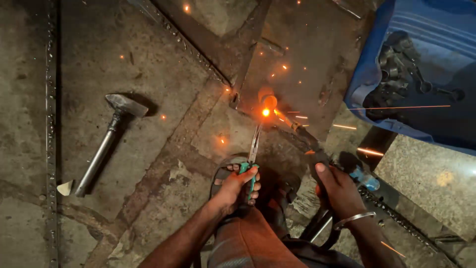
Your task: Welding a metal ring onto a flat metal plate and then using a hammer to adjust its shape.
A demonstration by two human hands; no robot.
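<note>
Sparks everywhere, all coming off one bright orange weld spot (266, 112) on the rusty flat steel plate (297, 59) lying on the concrete floor (163, 99). That glowing point is the meeting place of two tools. From the left hand (237, 186), the long-nosed pliers with green handles (253, 154) run almost straight up toward 12 o'clock, tips right at the glow. From the right hand (336, 187), the dark electrode holder with its thin rod (297, 130) slants up toward 10 o'clock to the same spot. So both long axes converge there, pliers from 6 o'clock, rod from about 4 o'clock.

Left fingers (250, 173) are wrapped tight around the green handles; the right-hand ones are closed round the holder grip, thumb on top. Left hand sits a bit nearer the glow. A sandalled foot (223, 173) rests just under the left hand.

Further out: grey steel hammer (106, 141) well off at 9 o'clock, blue plastic tub of dark metal parts (421, 74) at 2 o'clock.
</note>
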